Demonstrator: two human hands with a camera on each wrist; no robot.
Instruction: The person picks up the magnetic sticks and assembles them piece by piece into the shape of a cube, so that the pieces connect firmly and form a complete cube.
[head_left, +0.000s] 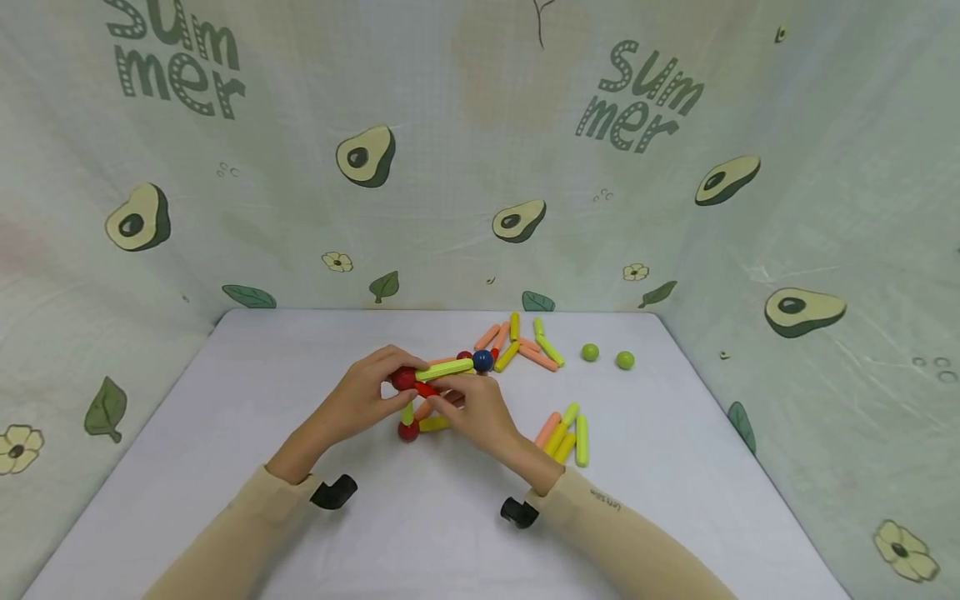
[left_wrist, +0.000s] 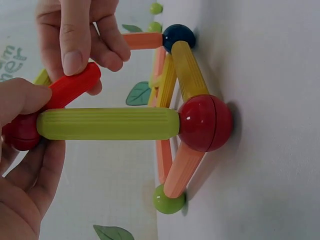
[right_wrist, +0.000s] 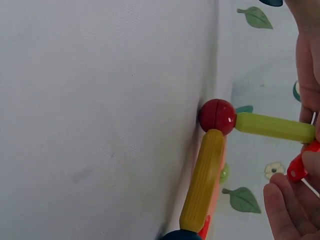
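Note:
My left hand (head_left: pixel 358 402) grips a red ball (head_left: pixel 403 379) at the top of a frame of toy sticks and balls. My right hand (head_left: pixel 483 412) pinches a red stick (left_wrist: pixel 75 86), whose other end lies by that ball under the left thumb. An upright lime stick (left_wrist: pixel 107 124) joins the gripped ball to a lower red ball (left_wrist: pixel 205 123) on the table. From there a yellow stick (left_wrist: pixel 190 70) runs to a dark blue ball (left_wrist: pixel 178 39), and an orange stick (left_wrist: pixel 182 172) to a green ball (left_wrist: pixel 169 199). Another lime stick (head_left: pixel 450 368) reaches a blue ball (head_left: pixel 482 360).
Loose orange, yellow and lime sticks (head_left: pixel 582 440) lie right of my right hand. More sticks (head_left: pixel 536 354) are scattered behind the frame. Two green balls, one of them a green ball (head_left: pixel 625 360), rest at the back right. A printed cloth (head_left: pixel 450 275) hangs behind the table.

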